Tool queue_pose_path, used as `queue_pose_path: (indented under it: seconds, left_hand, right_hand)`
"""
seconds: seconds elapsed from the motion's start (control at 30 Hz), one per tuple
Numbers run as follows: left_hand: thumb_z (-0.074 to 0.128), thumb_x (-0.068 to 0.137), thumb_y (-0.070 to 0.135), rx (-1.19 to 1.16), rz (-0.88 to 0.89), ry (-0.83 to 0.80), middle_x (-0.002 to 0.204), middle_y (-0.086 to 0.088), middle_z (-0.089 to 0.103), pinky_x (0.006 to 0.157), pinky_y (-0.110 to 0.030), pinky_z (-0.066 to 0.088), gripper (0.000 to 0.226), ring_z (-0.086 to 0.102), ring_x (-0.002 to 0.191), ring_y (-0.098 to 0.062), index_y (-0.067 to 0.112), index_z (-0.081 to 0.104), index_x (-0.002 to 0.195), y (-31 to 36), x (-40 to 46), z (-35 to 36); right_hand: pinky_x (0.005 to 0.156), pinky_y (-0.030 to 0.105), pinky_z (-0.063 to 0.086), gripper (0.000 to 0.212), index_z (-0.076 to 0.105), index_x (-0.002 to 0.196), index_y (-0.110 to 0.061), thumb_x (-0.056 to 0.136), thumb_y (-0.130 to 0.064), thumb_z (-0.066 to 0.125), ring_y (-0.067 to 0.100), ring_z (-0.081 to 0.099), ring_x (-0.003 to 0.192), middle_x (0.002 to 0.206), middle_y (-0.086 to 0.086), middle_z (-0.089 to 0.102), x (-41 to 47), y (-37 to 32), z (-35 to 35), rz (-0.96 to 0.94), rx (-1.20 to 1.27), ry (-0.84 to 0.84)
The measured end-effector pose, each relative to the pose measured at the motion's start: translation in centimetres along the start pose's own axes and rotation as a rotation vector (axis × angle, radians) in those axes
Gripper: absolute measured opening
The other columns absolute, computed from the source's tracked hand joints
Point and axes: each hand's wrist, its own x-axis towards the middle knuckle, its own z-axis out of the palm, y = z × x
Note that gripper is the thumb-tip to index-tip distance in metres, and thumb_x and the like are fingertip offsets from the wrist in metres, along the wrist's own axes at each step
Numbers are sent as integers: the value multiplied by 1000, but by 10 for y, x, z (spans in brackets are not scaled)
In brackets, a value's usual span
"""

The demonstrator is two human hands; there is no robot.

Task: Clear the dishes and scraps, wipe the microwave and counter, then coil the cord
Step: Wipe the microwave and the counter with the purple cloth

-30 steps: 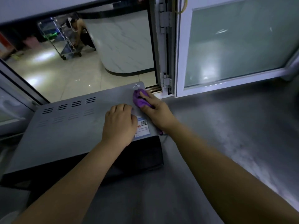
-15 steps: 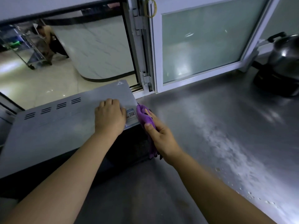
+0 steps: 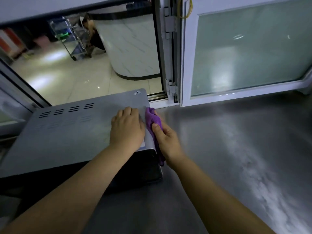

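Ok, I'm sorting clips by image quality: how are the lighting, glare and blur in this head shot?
Head view: dim indoor light; pale glare streaks on the steel counter and bright patches on the floor beyond the window; straight frames bow from the wide lens; slight motion blur softens the right hand and purple cloth; the microwave front is lost in shadow.

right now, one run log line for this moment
step: wiping microwave side | right hand: holds purple cloth | left hand: rests on top

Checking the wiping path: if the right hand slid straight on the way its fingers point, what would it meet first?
Probably the white window frame behind the grey microwave; the right hand presses the purple cloth along its side. Depth is unclear.
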Motion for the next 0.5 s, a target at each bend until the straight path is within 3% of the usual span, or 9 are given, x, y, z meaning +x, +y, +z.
queue_pose_path:
  seconds: [0.07,0.3,0.5]
  left_hand:
    - [44,88,17,15,-8,12,100,-13,56,78,-38,35,19,49,95,-30,8,56,98,1,2,2]
    - [44,86,13,-7,-11,-8,99,-10,55,78,-36,35,16,48,92,-27,10,55,97,2,6,5]
    - [35,81,20,-40,-13,-9,97,-8,54,75,-31,28,24,45,90,-25,11,54,93,1,9,6]
  right_hand:
    - [109,45,36,37,52,134,-13,98,-19,47,22,49,126,134,8,55,26,2,0,0,15,-6]
    - [112,42,33,44,41,141,-17,98,-23,47,19,42,132,144,5,45,107,2,9,30,98,-2]
    - [106,41,40,43,48,137,-16,98,-33,45,20,54,119,130,7,58,145,7,7,107,13,25]
